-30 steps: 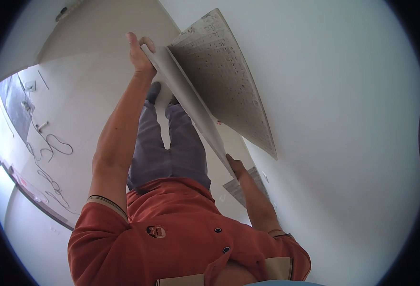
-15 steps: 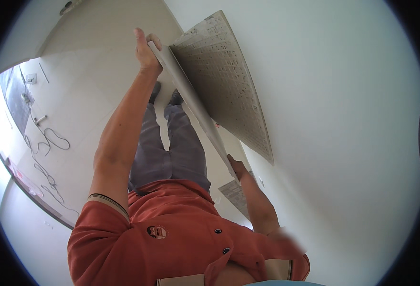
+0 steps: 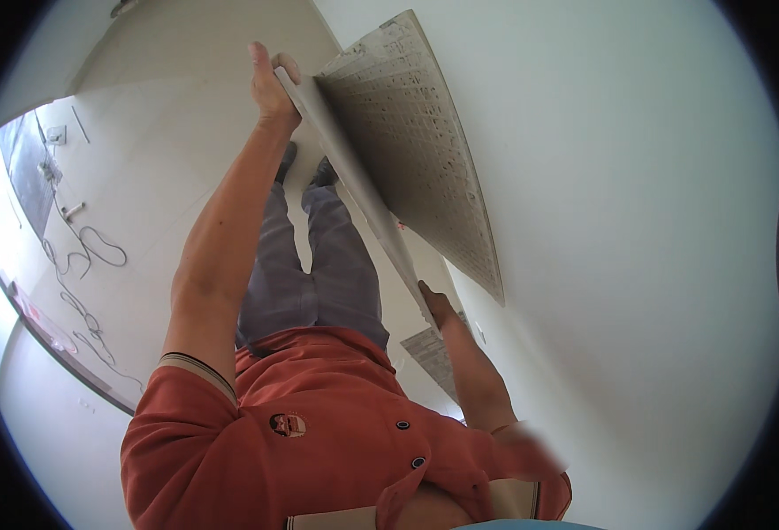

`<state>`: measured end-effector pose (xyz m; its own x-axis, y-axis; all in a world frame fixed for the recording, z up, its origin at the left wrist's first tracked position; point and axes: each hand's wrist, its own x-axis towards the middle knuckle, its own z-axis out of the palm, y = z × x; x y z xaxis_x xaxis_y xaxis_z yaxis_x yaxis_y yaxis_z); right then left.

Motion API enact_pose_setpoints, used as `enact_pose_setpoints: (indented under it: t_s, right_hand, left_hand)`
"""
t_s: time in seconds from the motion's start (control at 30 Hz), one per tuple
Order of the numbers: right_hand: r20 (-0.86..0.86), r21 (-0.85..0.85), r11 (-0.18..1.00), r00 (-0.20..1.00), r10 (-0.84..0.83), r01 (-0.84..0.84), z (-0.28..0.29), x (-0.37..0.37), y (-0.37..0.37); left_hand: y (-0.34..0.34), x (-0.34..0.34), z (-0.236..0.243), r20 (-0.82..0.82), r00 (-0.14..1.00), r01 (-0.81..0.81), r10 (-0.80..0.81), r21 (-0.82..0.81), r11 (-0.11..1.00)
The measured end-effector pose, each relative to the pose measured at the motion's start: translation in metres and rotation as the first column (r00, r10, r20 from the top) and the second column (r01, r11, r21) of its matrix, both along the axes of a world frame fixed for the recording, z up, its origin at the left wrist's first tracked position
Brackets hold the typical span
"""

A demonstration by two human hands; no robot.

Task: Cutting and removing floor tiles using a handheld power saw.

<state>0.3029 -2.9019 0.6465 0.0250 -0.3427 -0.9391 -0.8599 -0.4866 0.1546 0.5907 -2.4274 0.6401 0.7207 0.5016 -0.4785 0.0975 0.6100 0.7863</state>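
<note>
A large pale slab, like a wall tile, is tilted in front of me, seen almost edge-on. At its far end my left hand is closed on the edge, thumb pointing up and fingers curled over. My right hand grips the near end, its fingers partly hidden by the slab. Between the slab and the wall shows a broad grey surface with grid-like ridges and pits. I cannot tell whether it is a tile's back or an adhesive layer; its left side is hidden behind the slab.
The beige floor runs along the wall, with my shoes on it. To the left lie a tangled cable and a small tool-like object. A grey patterned flat piece lies near my right forearm.
The view has shifted slightly, with slab, hands and feet a little higher in it. Both hands keep their hold, and the slab's angle to the grey ridged surface looks nearly the same.
</note>
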Motion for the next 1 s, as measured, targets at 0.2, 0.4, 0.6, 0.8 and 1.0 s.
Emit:
enact_pose_setpoints:
  t_s: [0.2,0.4,0.6,0.8,1.0]
  right_hand:
    - [-0.058,0.065,0.998,0.998,0.023,-0.019,0.0,0.008,-0.018]
    - [-0.073,-0.002,0.979,0.976,-0.205,0.205,0.062,0.009,-0.061]
    - [0.33,0.196,0.692,0.618,-0.714,0.695,0.11,-0.018,-0.064]
    - [0.502,0.174,0.676,0.526,-0.687,0.716,0.109,-0.003,-0.055]
    - [0.543,0.248,0.613,0.416,-0.729,0.75,0.104,0.001,-0.056]
  left_hand:
    - [-0.006,0.011,-0.004,0.005,1.0,0.013,-0.013,0.008,1.0]
    - [-0.024,0.015,0.013,0.004,0.994,0.095,-0.106,0.402,0.911]
    - [-0.044,0.018,0.026,0.1,0.958,0.128,-0.267,0.687,0.715]
    - [-0.056,0.041,0.025,0.009,0.927,0.234,-0.375,0.767,0.598]
    - [-0.064,0.054,0.018,-0.042,0.922,0.265,-0.384,0.791,0.552]
